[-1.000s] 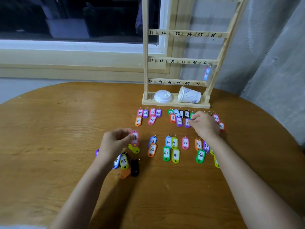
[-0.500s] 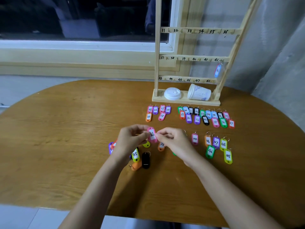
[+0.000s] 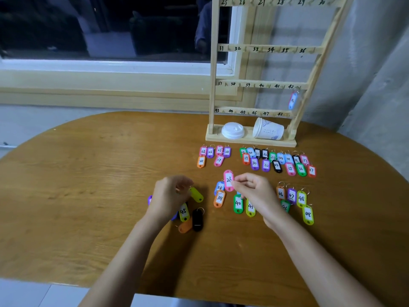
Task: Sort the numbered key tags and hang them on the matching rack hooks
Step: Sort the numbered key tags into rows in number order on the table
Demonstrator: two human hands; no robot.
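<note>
The left hand (image 3: 170,196) and the right hand (image 3: 254,191) are bare. The left forearm (image 3: 124,262) and the right forearm (image 3: 309,258) are bare too, up to the lower edge of the view.

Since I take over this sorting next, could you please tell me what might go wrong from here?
The right hand pinches the pink 26 tag by one edge; it could slip onto the sorted rows. That hand hangs just above the green 40 tag and may knock it askew. The left hand seems to pinch a yellow-green tag by its ring, an insecure hold.
</note>
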